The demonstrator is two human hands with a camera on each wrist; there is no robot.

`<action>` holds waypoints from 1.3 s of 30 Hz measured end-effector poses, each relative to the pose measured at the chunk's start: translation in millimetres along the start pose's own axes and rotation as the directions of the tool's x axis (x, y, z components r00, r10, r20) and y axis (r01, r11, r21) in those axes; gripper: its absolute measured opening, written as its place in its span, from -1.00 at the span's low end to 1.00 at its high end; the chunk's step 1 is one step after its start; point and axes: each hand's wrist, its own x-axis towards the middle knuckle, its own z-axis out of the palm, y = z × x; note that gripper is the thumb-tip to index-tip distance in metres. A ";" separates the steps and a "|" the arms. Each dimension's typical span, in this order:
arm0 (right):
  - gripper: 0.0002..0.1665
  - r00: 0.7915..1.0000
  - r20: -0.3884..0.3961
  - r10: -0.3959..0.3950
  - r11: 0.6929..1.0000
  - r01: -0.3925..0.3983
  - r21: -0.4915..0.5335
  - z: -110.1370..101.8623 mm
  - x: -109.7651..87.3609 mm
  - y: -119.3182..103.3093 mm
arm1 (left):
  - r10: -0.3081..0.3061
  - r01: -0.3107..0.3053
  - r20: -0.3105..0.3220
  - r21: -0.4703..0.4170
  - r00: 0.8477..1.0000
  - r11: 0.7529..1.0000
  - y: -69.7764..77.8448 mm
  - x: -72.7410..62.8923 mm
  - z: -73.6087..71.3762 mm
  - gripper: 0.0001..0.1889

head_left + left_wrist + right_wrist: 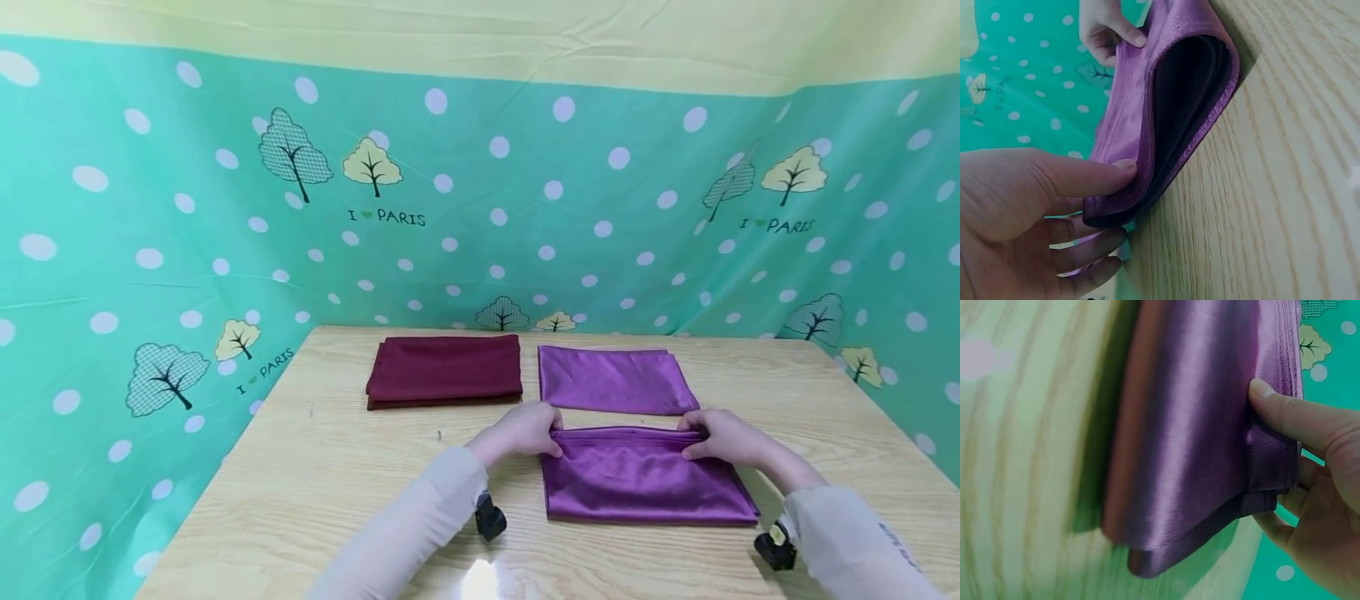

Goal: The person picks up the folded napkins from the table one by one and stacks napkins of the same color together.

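A folded purple satin cloth (637, 483) lies at the front of the wooden table, its far edge lifted between both hands. My left hand (531, 429) pinches the far left corner, thumb on the near side and fingers behind. The far right corner is pinched by my right hand (723, 437) in the same way. In the left wrist view the layers of the purple cloth (1125, 134) curve round in a loop, open at the end. Stitched hems run along the gripped edge of the cloth (1275, 394) in the right wrist view.
Just behind lies a second folded purple cloth (611, 379), flat on the table. To its left is a folded dark red cloth (450, 369). The wooden table (322, 483) ends at a green dotted curtain (480, 208) at the back and sides.
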 end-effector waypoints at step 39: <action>-0.89 0.995 -0.090 -0.032 0.998 0.027 -0.059 -40.1 9.3 -28.5 | 0.022 -0.025 -0.055 -0.053 0.998 0.998 -8.5 0.5 -39.0 -0.88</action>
